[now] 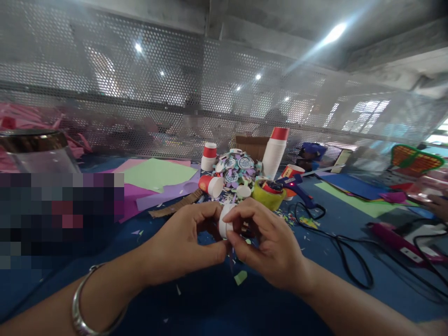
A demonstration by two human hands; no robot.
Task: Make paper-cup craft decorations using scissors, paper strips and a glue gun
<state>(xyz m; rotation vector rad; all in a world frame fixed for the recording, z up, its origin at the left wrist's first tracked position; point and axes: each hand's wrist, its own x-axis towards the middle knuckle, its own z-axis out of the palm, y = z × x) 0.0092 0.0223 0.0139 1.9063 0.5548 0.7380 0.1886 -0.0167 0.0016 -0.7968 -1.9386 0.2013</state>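
Observation:
Between my fingers is a small white rounded paper piece, held over the middle of the table. My left hand curls round its left side, thumb below and fingers behind. From the right, the thumb and fingertips of my right hand pinch it. Part of the piece is hidden by my fingers. Just beyond lie a tipped red and white paper cup and a pile of small paper cutouts with dark printed circles. A yellow-green bowl stands behind my right hand, a blue glue gun beside it.
A tall stack of paper cups stands at the back. Coloured paper sheets lie at left, and more sheets at right. A black cable runs to a purple power strip. Another person's hand shows at far right.

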